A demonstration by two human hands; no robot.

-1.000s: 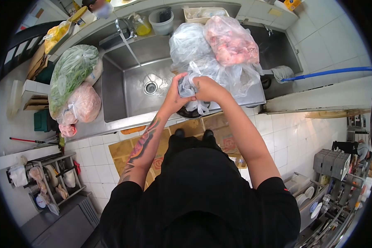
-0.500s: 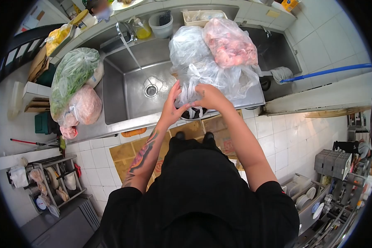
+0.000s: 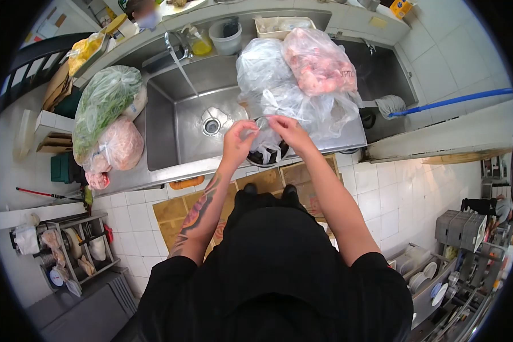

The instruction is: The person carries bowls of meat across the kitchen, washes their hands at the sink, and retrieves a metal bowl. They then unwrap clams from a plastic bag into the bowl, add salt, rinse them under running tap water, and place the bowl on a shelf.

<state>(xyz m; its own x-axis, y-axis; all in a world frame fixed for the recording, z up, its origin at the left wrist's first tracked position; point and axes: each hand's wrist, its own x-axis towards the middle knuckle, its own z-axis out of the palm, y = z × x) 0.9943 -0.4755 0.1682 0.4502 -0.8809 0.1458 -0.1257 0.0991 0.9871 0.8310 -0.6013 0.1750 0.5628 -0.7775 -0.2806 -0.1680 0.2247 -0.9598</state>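
Note:
My left hand point(image 3: 240, 140) and my right hand point(image 3: 289, 132) are close together at the sink's front edge, each with fingers pinched on a thin clear plastic bag point(image 3: 263, 135). The bag hangs between them over a dark round container point(image 3: 273, 155). Just beyond, a heap of clear plastic bags point(image 3: 293, 105) lies on the steel counter. A bag of pink meat point(image 3: 319, 62) rests on the heap's right side, beside a cloudy plastic bag point(image 3: 260, 64).
Water runs from a faucet point(image 3: 176, 52) into the steel sink point(image 3: 182, 122). Bagged greens point(image 3: 105, 105) and bagged pale meat point(image 3: 119, 143) lie left. A blue hose point(image 3: 450, 101) extends right. A person point(image 3: 145, 12) is beyond the counter, partly visible.
My hands have drawn back from a bunched grip around the plastic to fingertip pinches on it. More of the dark container now shows below them.

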